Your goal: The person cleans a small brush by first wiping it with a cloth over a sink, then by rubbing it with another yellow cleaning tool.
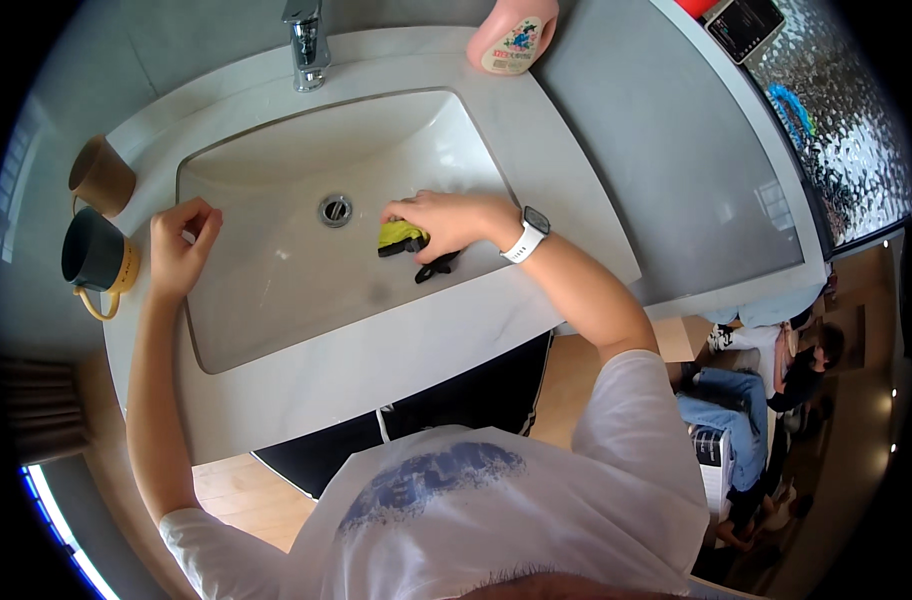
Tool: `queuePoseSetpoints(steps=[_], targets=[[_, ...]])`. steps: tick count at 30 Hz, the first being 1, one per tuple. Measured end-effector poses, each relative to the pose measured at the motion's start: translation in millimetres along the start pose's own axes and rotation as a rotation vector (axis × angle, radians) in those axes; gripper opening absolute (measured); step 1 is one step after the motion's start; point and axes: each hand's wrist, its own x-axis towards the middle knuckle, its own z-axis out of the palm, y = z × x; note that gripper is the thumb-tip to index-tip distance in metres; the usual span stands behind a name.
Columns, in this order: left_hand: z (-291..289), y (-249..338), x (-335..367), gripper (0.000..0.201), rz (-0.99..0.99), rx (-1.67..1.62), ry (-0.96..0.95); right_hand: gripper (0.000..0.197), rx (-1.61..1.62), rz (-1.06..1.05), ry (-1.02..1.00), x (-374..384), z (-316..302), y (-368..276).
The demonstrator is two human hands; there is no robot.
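My right hand (454,220) is closed round a small yellow-green and black item (400,238) over the right half of the white sink basin (276,295). A dark strap-like part (437,268) trails below the fingers; the grip hides much of the item, so its kind is unclear. My left hand (181,248) is curled at the basin's left rim, thumb and fingers bent toward each other, and nothing shows in it. Between the hands sits the metal drain (335,210).
A chrome faucet (308,48) stands behind the basin. Near the far right corner is a pink bottle (516,40). A brown cup (103,175) and a dark mug with a yellow handle (98,255) line the left edge. People sit at the far right.
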Motion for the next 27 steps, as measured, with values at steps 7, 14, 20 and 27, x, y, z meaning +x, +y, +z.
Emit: queuePoseSetpoints(steps=[7,14,20,27], targets=[[0,-1,0,0.019,-0.05,-0.025,0.001,0.072,-0.111,-0.074,0.015,-2,6,6],[-1,5,3,0.017,-0.107,-0.053,-0.023,0.083,-0.206,-0.065,-0.022,-8,5,0],[-3,1,2,0.016,-0.129,-0.054,-0.05,0.082,-0.28,-0.046,-0.055,-6,3,-5],[1,4,4,0.015,-0.128,-0.069,-0.021,0.074,-0.305,-0.144,0.028,-3,13,13]])
